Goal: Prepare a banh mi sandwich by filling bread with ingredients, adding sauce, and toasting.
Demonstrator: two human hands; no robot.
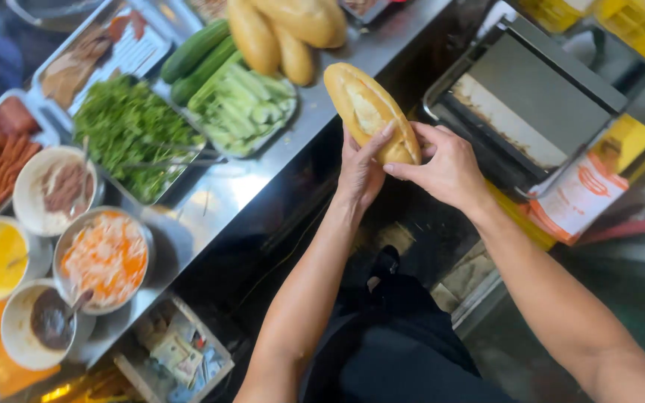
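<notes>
A golden baguette roll (pixel 365 110), split along its length with the pale crumb showing, is held in the air between both my hands. My left hand (pixel 360 170) cups it from below with the thumb pressed into the opening. My right hand (pixel 446 166) grips its near end from the right, fingers wrapped around the crust. The roll hovers just past the edge of the steel counter (pixel 225 195), above the dark gap in front of my body.
On the counter: trays of green herbs (pixel 130 128), cut cucumber (pixel 242 106), whole cucumbers (pixel 197 54), more rolls (pixel 287 28), bowls of pickled carrot (pixel 104 257), yellow sauce (pixel 1 257), brown sauce (pixel 48 321). A metal press (pixel 524 97) stands at right.
</notes>
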